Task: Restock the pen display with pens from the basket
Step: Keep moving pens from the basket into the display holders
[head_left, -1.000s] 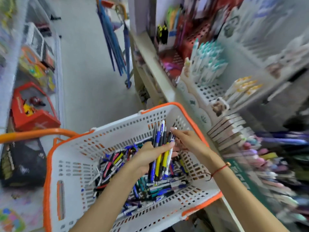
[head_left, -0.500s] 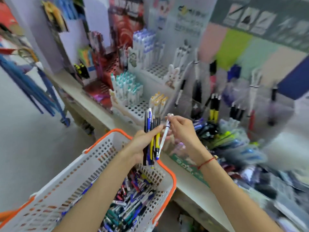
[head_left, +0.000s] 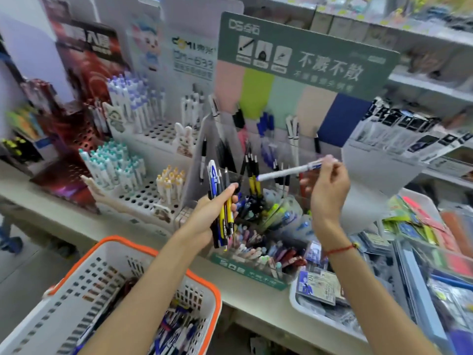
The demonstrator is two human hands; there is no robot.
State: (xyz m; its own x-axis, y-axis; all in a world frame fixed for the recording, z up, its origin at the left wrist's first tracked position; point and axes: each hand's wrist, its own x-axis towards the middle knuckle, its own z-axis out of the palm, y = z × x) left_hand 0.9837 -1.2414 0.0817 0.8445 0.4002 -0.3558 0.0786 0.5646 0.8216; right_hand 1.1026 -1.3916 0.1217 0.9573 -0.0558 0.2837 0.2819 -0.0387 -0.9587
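Head view looks down on a shop counter [head_left: 143, 234] with both arms reaching forward. Left hand [head_left: 212, 213] has its fingers curled round a bundle of pens [head_left: 222, 208], blue, black and yellow, held upright just in front of the pen display [head_left: 258, 201]. Right hand [head_left: 329, 187] is raised to the right of it and pinches a single white pen [head_left: 286, 172] by its blue far end between thumb and fingertips, the pen lying nearly level with its tip pointing left over the display's clear compartments, not touching them. A red string [head_left: 339, 249] circles the right wrist. Near left, below the counter edge, sits the white basket [head_left: 76, 285] with an orange rim, more pens loose in its bottom under the left forearm
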